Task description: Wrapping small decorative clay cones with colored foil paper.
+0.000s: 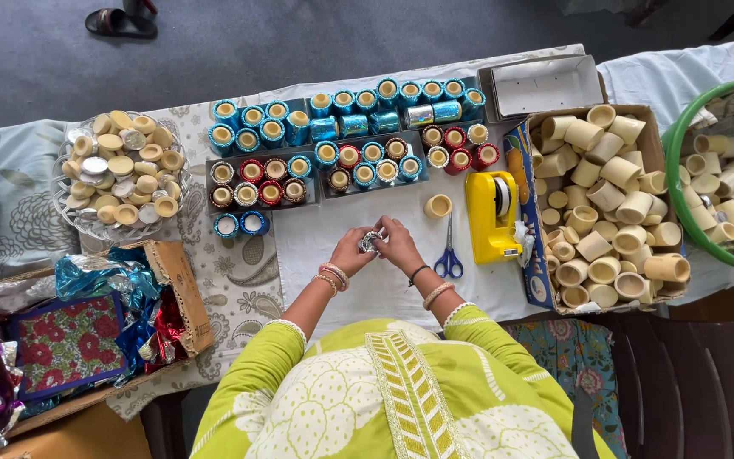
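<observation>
Green patterned sleeves nearest, white cloth-covered table (384, 293), cardboard box (592, 119) of cream tubes at right, trays of foil-wrapped rings (358, 127) behind, yellow tape dispenser (492, 217), blue scissors (449, 255), left hand (350, 252) and right hand (401, 245) together pinching small silver-foil piece (370, 242) above table centre

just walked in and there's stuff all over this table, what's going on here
A person in a green top sits at a cloth-covered table, both hands together on a small piece wrapped in silver foil: left hand, right hand. Ahead lie trays of foil-covered rings in blue, red and dark colours. One bare ring, blue scissors and a yellow tape dispenser sit close by, and a cardboard box of bare cream rings stands to the right.
</observation>
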